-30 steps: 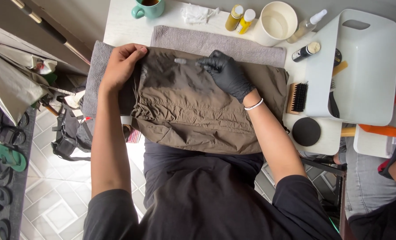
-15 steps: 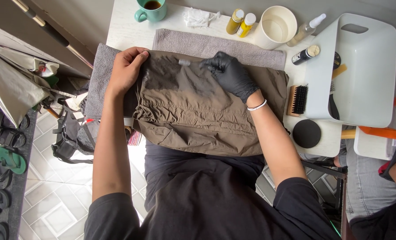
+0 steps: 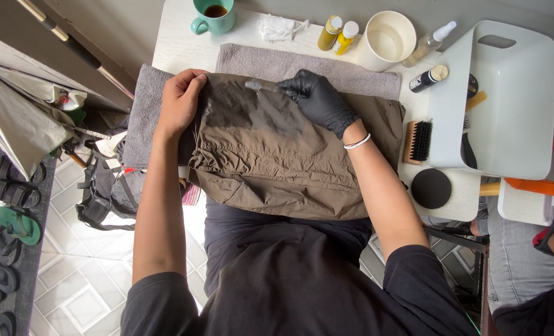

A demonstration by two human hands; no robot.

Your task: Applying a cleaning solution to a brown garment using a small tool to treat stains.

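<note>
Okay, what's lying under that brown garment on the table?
A grey towel is spread under the brown garment, showing along its far and left edges. The left hand and gloved right hand press on top. Whatever lies beneath the garment's middle is covered.

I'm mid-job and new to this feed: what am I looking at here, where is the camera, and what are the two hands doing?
One camera, worn on a person's head, looks straight down; there is no machine. The bare left hand presses the edge of a crumpled olive-brown fabric garment lying on a grey towel on a white table. The right hand, in a black glove, holds a small slim tool against the garment's dark patch; I cannot tell what kind. Around them are a teal mug, two small yellow bottles, a cream cup, a wooden brush and a white plastic tub.
</note>
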